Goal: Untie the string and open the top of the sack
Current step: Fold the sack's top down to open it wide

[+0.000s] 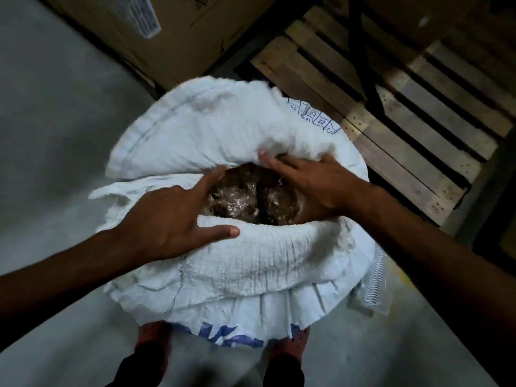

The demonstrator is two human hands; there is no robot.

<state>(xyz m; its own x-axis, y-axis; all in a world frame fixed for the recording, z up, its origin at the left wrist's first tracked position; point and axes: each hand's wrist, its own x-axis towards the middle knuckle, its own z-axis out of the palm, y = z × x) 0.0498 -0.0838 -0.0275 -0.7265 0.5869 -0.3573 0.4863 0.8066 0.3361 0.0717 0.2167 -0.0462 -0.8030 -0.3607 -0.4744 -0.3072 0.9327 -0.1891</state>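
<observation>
From the head camera, one white woven sack (245,263) stands on the grey floor (55,135), just in front of the person's two feet. Its mouth is already apart, and a dark, shiny filling (251,196) shows inside.

The left hand (170,219) lies with fingers spread, thumb over the near rolled edge and the other fingers reaching into the hole; it presses more than it grips. The right hand (312,185) is also spread flat, pushing the far flap back. I judge both hands are placed so to widen the mouth.

No string is visible (perhaps it is already off, but I cannot tell). Behind are one wooden pallet (391,113) and at least one cardboard box (178,32).
</observation>
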